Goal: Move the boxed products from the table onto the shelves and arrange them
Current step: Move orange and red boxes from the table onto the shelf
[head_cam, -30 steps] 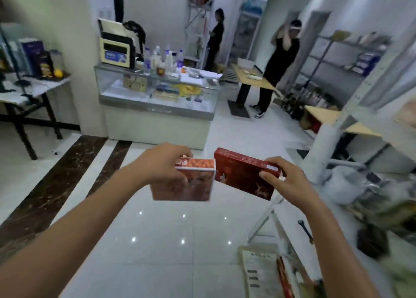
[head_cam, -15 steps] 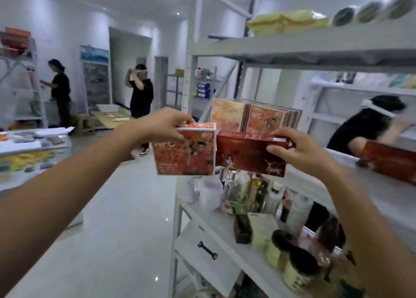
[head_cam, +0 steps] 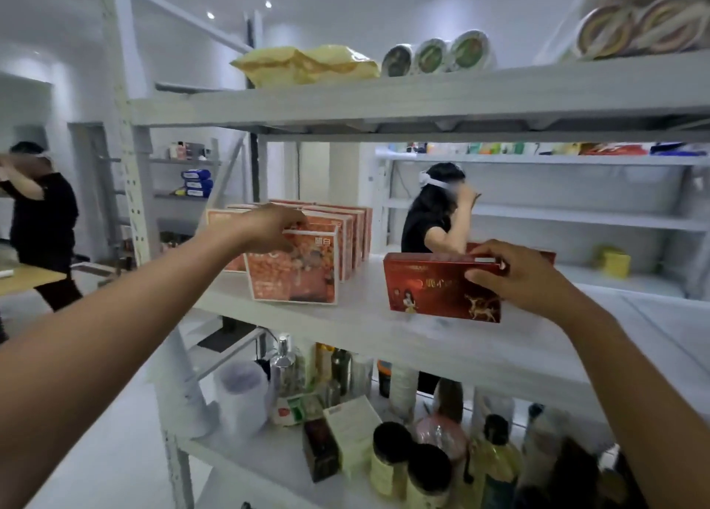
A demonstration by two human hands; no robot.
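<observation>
Both boxes are in over the middle shelf (head_cam: 365, 316) now. Half a second back they were still held up in front of the rack, side by side and touching. Left hand (head_cam: 269, 228) grips the orange box (head_cam: 294, 274) by its top edge, fingers curled over it. That box stands upright with its bottom down at the board, right in front of a row of orange boxes (head_cam: 351, 228) standing on edge behind it. Right hand (head_cam: 518, 274) pinches the red box (head_cam: 434, 289) at its top right corner. It stands on its long side near the front edge, well apart from the orange one.

Around them: a person in black (head_cam: 434, 220) is behind the rack, visible through the gap between the two boxes, and a second person (head_cam: 38, 216) is off to the left by a desk (head_cam: 27, 278). The post (head_cam: 128, 155) runs up just left of the left forearm. Top shelf (head_cam: 384, 101) sits low over both hands and carries yellow bags (head_cam: 307, 65) and round tubs (head_cam: 434, 55) lying on their sides. Lower shelf (head_cam: 276, 466) is crammed with bottles (head_cam: 340, 366) and jars (head_cam: 390, 458).

Room-wise, the board between the two boxes is bare, and so is the stretch right of the red box. The shelf's front lip runs just below both boxes.
</observation>
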